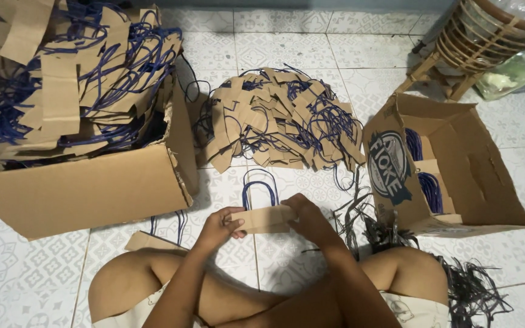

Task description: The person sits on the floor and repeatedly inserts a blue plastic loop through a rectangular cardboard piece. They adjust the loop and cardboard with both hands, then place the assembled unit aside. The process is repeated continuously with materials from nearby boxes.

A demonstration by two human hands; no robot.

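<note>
A: Brown kraft-paper strip with a blue cord loop, observed held flat between both hands, just above the crossed knees. Blue loop rises from its far edge, away from the body, and lies on the white patterned tile floor.

B: Hand state?

A: Left hand: fingers curled, thumb and fingertips pinching the strip's left end. Right hand: closed over the right end, fingers pressed down on the top edge. Both in contact with the strip.

B: Nearest neighbours?

A: Just below-left of the left hand, a second brown paper piece with blue cords lies on the floor by the knee. Right of the right hand, loose dark plastic strands trail along the floor beside the leg; their far end is hard to follow.

B: Further out?

A: Beyond both hands, straight ahead, a heap of brown paper strips tangled with blue cords on the tiles. Left of the left hand, a large open brown cardboard box piled over its rim with the same strips. Right of the right hand, a smaller open brown cardboard box lying on its side, a few blue-corded pieces inside.

B: Farthest?

A: Beyond the smaller box, at upper right, a woven wooden-framed stool, tilted, with a clear plastic bag beside it. Bag contents cannot be made out.
</note>
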